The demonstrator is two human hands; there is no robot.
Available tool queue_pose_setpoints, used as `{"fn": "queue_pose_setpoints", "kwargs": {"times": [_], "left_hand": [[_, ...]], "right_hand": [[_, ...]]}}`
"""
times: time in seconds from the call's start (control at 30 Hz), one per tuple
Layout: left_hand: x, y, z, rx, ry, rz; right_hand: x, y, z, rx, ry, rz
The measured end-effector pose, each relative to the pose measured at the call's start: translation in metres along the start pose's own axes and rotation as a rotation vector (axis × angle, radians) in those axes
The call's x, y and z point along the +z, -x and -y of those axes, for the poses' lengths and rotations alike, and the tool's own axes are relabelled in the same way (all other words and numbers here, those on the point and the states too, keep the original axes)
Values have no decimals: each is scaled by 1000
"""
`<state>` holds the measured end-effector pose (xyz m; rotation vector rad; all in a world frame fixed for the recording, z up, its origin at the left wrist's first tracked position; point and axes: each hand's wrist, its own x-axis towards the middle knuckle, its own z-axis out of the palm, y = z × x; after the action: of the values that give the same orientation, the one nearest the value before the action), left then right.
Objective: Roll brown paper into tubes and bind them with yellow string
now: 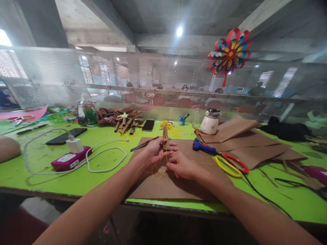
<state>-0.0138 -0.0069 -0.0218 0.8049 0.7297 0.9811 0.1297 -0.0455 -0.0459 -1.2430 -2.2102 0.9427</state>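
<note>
My left hand [155, 149] holds a narrow piece of brown paper [165, 132], folded or rolled, upright over the table's middle. Yellow string [167, 144] runs down along the paper, and a loose loop of it hangs below. Close beside it, my right hand [182, 165] has its fingers curled and pinches the string near the thumb. Both hands are above a flat brown paper sheet [153, 189]. A utility knife [143, 145] rests on the sheet's far left edge, partly behind my left hand. Past the paper lies a tangle of yellow string [167, 125].
To the right are a blue-handled tool [203, 146], red-and-yellow-handled scissors [228, 166] and stacked brown paper [255, 146]. A purple power strip [70, 160] with a white cable sits left. Behind are a phone [148, 125], rolled brown paper pieces [127, 124] and a cream jug [209, 122].
</note>
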Motion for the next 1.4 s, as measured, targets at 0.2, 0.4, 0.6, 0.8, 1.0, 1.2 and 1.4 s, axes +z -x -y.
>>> {"fn": "queue_pose_setpoints", "kwargs": {"times": [0.2,0.4,0.6,0.8,1.0,1.2,1.4], "left_hand": [[-3,-3,3,77,-81,-59],[-1,-2,6,119,-153,-43],[7,1,15,88,-233,157],[16,6,22,17,-278,241],[15,6,21,-29,-281,269],[15,9,22,-32,-306,260],[15,9,27,-7,-434,257]], "right_hand": [[-6,5,2,20,74,114],[-42,1,4,-175,175,-181],[-61,-21,-17,-43,-252,-526],[-53,-30,-25,18,-665,-458],[-51,-29,-25,-51,-787,-471],[-53,-30,-28,-84,-768,-481],[-54,-34,-31,-80,-655,-583]]}}
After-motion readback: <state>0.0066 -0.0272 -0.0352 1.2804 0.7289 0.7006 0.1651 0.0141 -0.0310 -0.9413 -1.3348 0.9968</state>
